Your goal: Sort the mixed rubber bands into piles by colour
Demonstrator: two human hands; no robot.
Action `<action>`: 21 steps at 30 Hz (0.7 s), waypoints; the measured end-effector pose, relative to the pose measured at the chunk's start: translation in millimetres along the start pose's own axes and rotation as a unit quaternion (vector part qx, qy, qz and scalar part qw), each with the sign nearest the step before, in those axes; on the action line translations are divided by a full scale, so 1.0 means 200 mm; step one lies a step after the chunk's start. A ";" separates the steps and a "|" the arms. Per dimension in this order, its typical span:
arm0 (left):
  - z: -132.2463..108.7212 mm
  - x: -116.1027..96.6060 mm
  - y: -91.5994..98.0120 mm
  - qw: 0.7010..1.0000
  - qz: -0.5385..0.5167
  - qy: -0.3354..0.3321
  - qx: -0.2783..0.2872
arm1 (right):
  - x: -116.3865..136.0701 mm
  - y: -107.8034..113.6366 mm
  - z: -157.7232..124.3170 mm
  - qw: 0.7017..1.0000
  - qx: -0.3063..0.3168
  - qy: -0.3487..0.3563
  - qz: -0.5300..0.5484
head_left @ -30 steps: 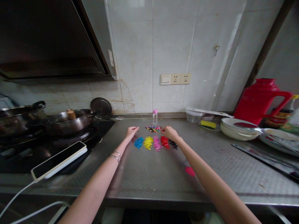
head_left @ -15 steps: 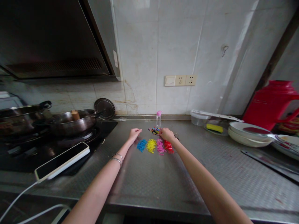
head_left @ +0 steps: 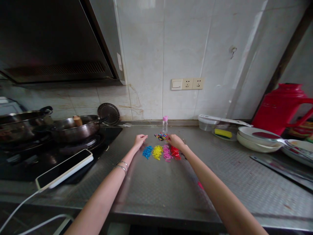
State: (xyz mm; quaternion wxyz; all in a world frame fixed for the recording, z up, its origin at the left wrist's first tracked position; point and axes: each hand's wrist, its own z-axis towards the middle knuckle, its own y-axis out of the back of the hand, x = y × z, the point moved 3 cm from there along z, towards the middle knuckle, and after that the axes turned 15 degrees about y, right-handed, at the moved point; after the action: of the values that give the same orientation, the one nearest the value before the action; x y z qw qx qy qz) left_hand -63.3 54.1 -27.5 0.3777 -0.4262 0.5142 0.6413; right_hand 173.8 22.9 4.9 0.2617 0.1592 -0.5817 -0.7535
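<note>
Counter (head_left: 156, 195): four bright piles (head_left: 157, 152), one mixed heap (head_left: 160, 135)

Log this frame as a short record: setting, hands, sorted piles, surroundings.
setting: steel counter beside a stove
hands: left hand curled, left of the mixed pile; right hand touching that pile, grip unclear
sorted: blue pile, yellow pile, pink pile, red pile in a row
nearby: small bottle, phone, pan, red flask
</note>
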 end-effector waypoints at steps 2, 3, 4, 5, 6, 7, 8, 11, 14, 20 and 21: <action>0.00 0.00 0.00 1.000 -0.001 0.003 0.001 | 0.00 0.00 -0.01 1.000 0.005 0.001 0.009; 0.00 0.00 0.00 1.000 -0.001 0.004 0.000 | 0.00 0.01 -0.01 1.000 0.007 0.001 0.013; 0.00 0.00 0.00 1.000 -0.001 0.004 -0.001 | 0.00 0.01 -0.02 1.000 0.009 0.003 0.016; 0.00 0.00 0.00 1.000 -0.001 0.003 -0.002 | 0.00 0.01 -0.02 1.000 0.010 0.006 0.019; 0.01 0.00 0.00 1.000 0.000 0.002 -0.002 | 0.01 0.02 -0.03 1.000 0.012 0.011 0.022; 0.01 0.00 0.00 1.000 0.000 0.000 -0.003 | 0.01 0.02 -0.04 1.000 0.013 0.014 0.025; 0.01 0.00 0.00 1.000 -0.001 -0.001 -0.003 | 0.02 0.02 -0.05 0.999 0.015 0.017 0.028; 0.02 0.01 0.00 1.000 -0.006 -0.010 -0.002 | 0.04 0.03 -0.07 0.999 0.016 0.030 0.038; 0.03 0.02 0.00 1.000 -0.012 -0.014 -0.003 | 0.06 0.04 -0.09 0.997 0.014 0.056 0.056; 0.04 0.03 -0.01 1.000 -0.003 -0.013 0.002 | 0.05 0.09 -0.16 0.993 -0.043 0.076 0.080; 0.03 0.03 -0.01 1.000 0.003 -0.014 0.005 | 0.03 0.10 -0.18 0.992 -0.056 0.076 0.083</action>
State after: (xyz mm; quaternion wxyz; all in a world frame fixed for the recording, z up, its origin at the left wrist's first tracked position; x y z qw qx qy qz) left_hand -65.0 61.4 -33.2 0.3851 -0.4135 0.5130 0.6462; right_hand 191.7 -12.4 14.8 0.3753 0.1519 -0.5281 -0.7464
